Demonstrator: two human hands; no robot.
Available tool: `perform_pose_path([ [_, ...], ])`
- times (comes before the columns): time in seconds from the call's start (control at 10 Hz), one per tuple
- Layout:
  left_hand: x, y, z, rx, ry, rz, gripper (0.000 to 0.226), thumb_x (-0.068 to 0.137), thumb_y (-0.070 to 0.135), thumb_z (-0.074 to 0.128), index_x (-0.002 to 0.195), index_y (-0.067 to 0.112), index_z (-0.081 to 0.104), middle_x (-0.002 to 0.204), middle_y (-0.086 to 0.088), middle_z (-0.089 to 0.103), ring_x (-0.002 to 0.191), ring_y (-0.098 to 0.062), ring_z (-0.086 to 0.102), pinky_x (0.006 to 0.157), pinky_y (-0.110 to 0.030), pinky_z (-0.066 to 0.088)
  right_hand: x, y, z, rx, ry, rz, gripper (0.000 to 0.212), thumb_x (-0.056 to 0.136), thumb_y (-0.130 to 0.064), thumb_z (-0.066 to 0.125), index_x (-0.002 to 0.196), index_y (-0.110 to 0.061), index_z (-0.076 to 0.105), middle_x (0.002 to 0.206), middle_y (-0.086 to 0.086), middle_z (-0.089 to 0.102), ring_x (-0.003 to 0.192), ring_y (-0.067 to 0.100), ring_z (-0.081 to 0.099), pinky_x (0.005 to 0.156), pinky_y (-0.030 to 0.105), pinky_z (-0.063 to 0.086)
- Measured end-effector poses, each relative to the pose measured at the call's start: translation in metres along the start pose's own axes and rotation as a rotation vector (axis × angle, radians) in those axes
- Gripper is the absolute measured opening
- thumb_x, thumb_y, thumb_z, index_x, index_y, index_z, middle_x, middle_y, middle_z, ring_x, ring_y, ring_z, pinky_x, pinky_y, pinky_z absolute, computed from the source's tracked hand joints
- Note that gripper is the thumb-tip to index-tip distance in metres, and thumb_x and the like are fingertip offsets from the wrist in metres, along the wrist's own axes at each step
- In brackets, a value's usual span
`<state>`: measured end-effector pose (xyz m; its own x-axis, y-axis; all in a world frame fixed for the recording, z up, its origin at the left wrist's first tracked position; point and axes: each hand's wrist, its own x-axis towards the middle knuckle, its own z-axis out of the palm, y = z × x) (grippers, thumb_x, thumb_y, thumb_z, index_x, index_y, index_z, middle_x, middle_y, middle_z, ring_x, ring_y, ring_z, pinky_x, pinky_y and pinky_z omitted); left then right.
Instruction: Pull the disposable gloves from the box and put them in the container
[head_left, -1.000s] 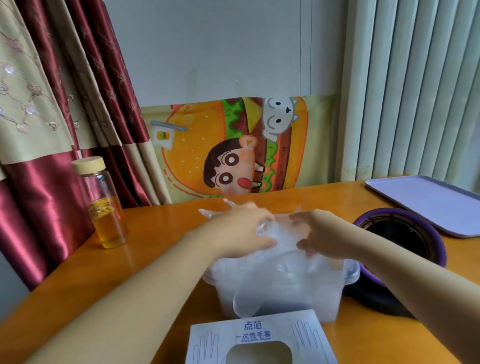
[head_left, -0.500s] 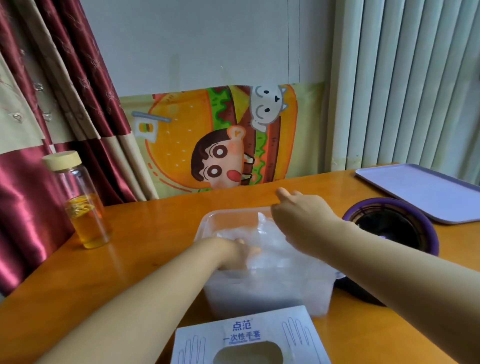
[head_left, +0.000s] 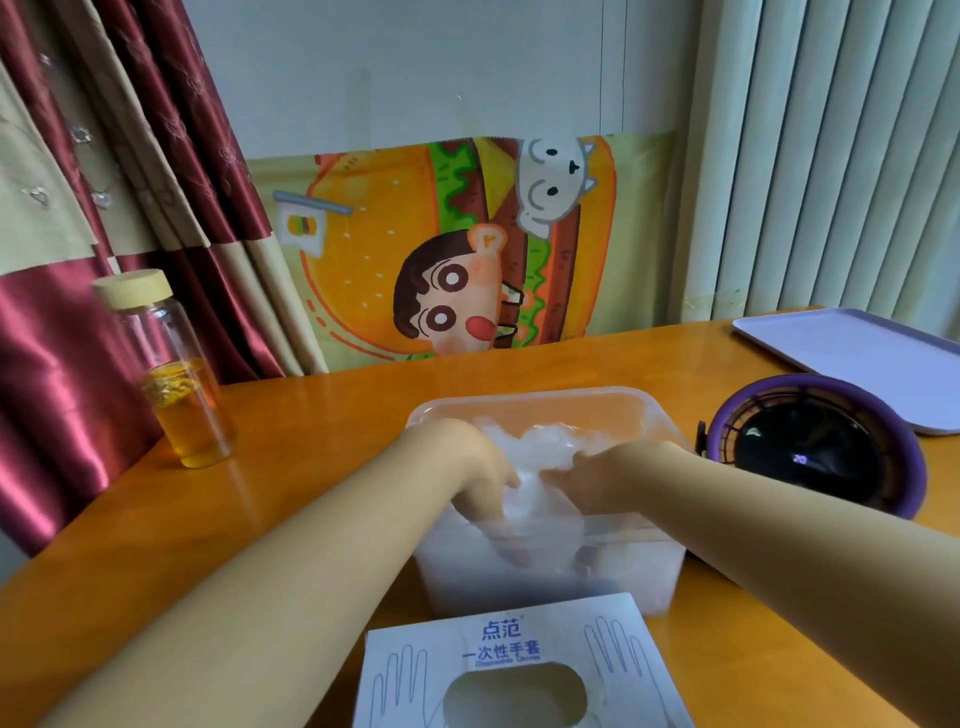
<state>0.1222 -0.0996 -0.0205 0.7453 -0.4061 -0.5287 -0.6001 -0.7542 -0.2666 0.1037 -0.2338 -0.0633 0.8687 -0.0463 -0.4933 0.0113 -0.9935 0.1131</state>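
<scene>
Both hands were down inside the container (head_left: 524, 399), which stood mid-table just beyond the box (head_left: 498, 636). The left hand (head_left: 480, 480) was at the near-left of the heap and the right hand (head_left: 602, 475) at its near-right, the two almost touching. The gloves (head_left: 545, 444) were bunched in a crumpled clear mound between and beyond them, all within the walls. The fingers of both hands pointed down into the film and showed only as blurs through the frosted near wall, so whether they pressed flat or pinched some of it could not be told. The step looked like tamping the load down, and the box's oval opening showed pale film inside, so more pulls were likely to come. To do it well, the push would best go straight down with spread fingers, slowly enough for trapped air to escape, since film this thin would probably spring back and cling to skin. The hands would best come out one at a time, the other pinning the heap, lest gloves ride up over the rim. The light container might skid on the glossy table (head_left: 311, 415) if the pressure leaned sideways, toward the bottle (head_left: 176, 374) at far left or the purple-rimmed bowl (head_left: 904, 457) just to its right.
</scene>
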Motion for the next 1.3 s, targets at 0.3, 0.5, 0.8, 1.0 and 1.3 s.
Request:
perform_pose_path([
  [0.3,0.032,-0.020,0.027,-0.168,0.060,-0.134,0.054,0.097,0.038,0.051,0.145,0.016,0.040,0.145,-0.007,0.044,0.129,-0.029,0.046,0.104,-0.039,0.042,0.029,-0.012,-0.014,0.096,0.002,-0.049,0.063,0.096,-0.051,0.041,0.151,-0.029,0.020,0.155,0.001,0.022,0.141,0.028,0.022,0.115,0.043,0.020],
  [0.5,-0.026,-0.033,0.013,-0.221,0.257,-0.002,0.062,0.094,0.045,0.054,0.147,0.022,0.035,0.149,0.001,0.041,0.132,-0.020,0.042,0.105,-0.032,0.036,-0.031,-0.001,-0.027,0.162,0.395,-0.266,0.053,0.085,-0.036,0.067,0.134,-0.025,0.051,0.137,-0.003,0.053,0.108,0.010,0.056,0.095,0.022,0.045],
  [0.8,-0.117,0.001,0.118,-0.275,0.665,0.272,0.067,0.077,0.072,0.053,0.138,0.049,0.035,0.145,0.024,0.027,0.136,0.000,0.017,0.117,-0.028,0.013,-0.136,-0.032,0.063,0.086,0.421,-0.535,0.077,0.069,-0.069,0.065,0.137,-0.047,0.035,0.148,-0.017,0.026,0.135,0.005,0.022,0.112,0.030,0.028],
  [1.0,-0.097,0.009,0.151,-0.195,0.492,0.174,0.076,0.081,0.068,0.055,0.146,0.043,0.025,0.160,0.011,0.000,0.146,-0.011,-0.009,0.118,-0.046,-0.011,-0.119,-0.036,0.095,-0.044,0.427,-0.425,0.085,0.077,-0.067,0.057,0.146,-0.047,0.012,0.157,-0.011,0.007,0.142,0.016,0.010,0.115,0.035,0.015],
  [1.3,-0.068,0.011,0.145,-0.413,0.494,0.109,0.067,0.089,0.053,0.057,0.147,0.037,0.028,0.159,0.008,0.013,0.144,-0.017,0.016,0.113,-0.035,0.024,-0.094,-0.029,0.091,0.097,0.502,-0.341,0.072,0.084,-0.051,0.062,0.145,-0.036,0.028,0.154,-0.008,0.026,0.139,0.016,0.025,0.112,0.032,0.025],
])
